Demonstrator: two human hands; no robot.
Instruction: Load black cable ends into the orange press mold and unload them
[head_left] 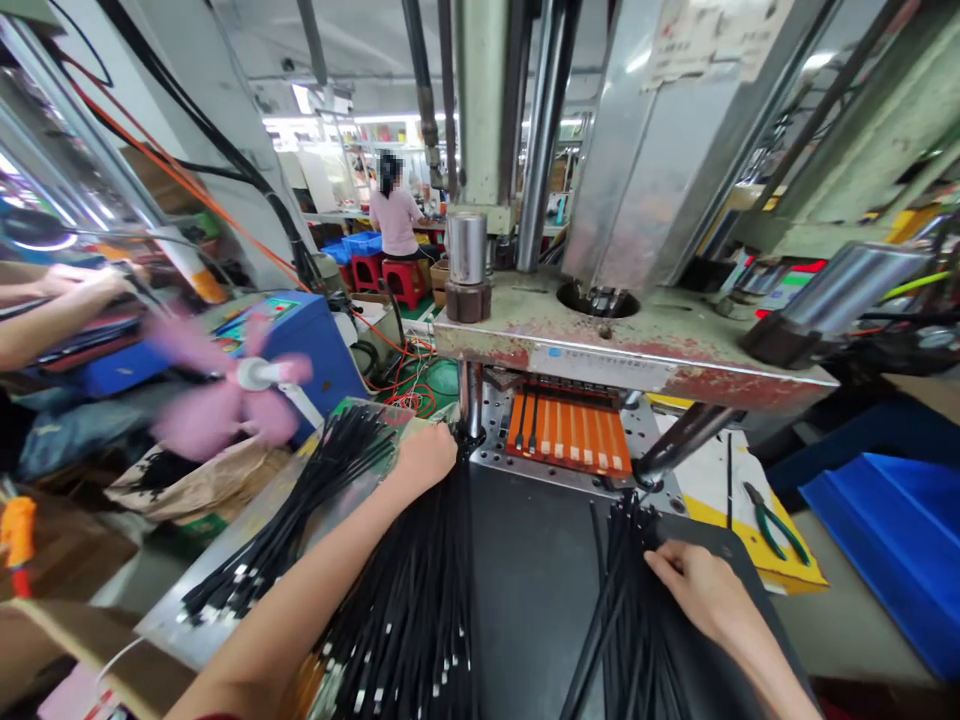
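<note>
Orange fixture (568, 420): probably the loading step; next calls for alignment
Left hand (426, 455): left of it
Right hand (694, 590): right of it, beside cables (622, 600)
Grips: curled; cannot tell holds (contacts obscured)

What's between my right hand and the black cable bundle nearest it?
Nothing visible: your right hand is right beside that black cable bundle on the dark work surface. I can't tell whether they touch.

Black cables (412, 590), orange fixture (576, 425), pink fan (251, 374), blue bin (892, 550), green-handled pliers (763, 517)
</note>
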